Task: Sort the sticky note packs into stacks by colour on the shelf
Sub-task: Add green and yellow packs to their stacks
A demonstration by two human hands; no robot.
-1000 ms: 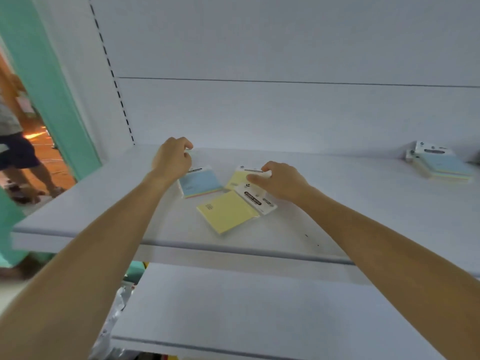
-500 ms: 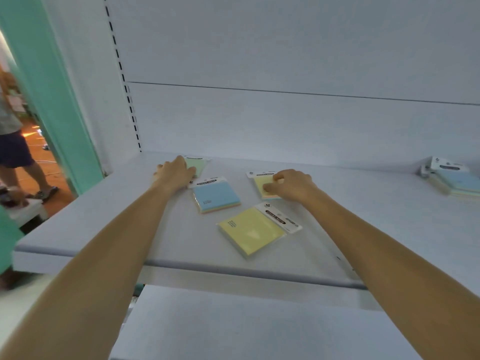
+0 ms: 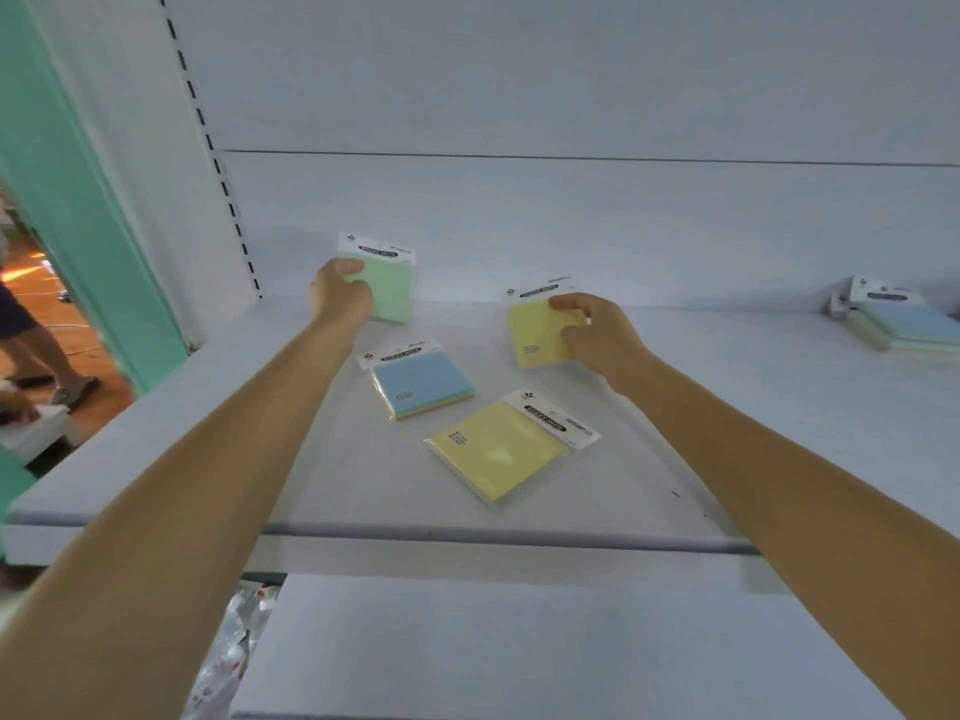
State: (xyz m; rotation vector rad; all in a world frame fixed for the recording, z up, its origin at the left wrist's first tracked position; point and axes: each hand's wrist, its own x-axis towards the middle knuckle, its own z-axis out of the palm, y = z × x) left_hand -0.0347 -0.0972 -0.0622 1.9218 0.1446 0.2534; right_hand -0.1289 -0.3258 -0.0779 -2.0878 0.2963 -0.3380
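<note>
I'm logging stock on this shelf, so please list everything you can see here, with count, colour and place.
green pack: 1, green, raised at the shelf's back left
held yellow pack: 1, yellow, back centre
blue pack: 1, blue on top, flat between the two arms
loose yellow pack: 1, yellow, flat near the front edge
far stack: 1, blue on top, far right; pack count unclear
shelf: 1, white, under all the packs
lower shelf: 1, white, below
pillar: 1, teal, left
bystander: 1, legs only, beyond the pillar
hands: 2; left hand grips the green pack, right hand grips the held yellow pack
</note>
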